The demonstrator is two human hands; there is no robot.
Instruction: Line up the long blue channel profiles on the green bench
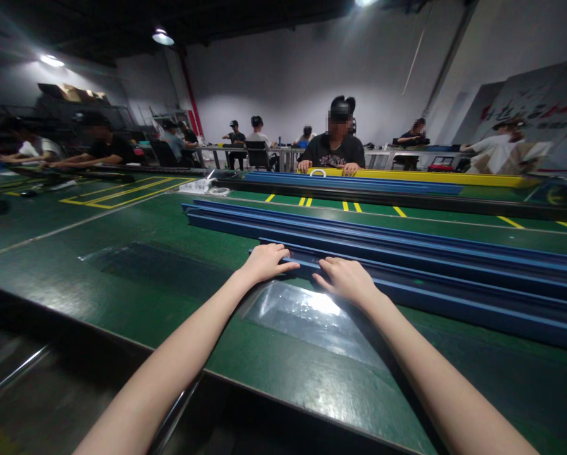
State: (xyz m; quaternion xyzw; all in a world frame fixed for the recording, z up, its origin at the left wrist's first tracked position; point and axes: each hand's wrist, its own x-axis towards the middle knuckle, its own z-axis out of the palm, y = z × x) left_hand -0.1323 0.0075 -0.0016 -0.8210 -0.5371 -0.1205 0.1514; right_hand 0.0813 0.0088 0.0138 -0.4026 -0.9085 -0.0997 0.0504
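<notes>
Gripping the near rail point(454, 302), left hand point(268, 260) by its end, right hand point(347, 278) a little farther along, with fingers over the lip and thumbs in front! Likely stiff, awkwardly long, perhaps slick; hard to judge for weight. Best taken well apart, by both walls. Straight, channelled, smooth blue. Just beyond the hands, another rail point(382, 237); on the near side, thin, glossy clear film point(287, 316) on green tabletop point(264, 360).

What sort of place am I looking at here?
Likely a workshop or assembly area: long blue rails lie on a green table marked with yellow lines, and several people are at work surfaces beyond.
</notes>
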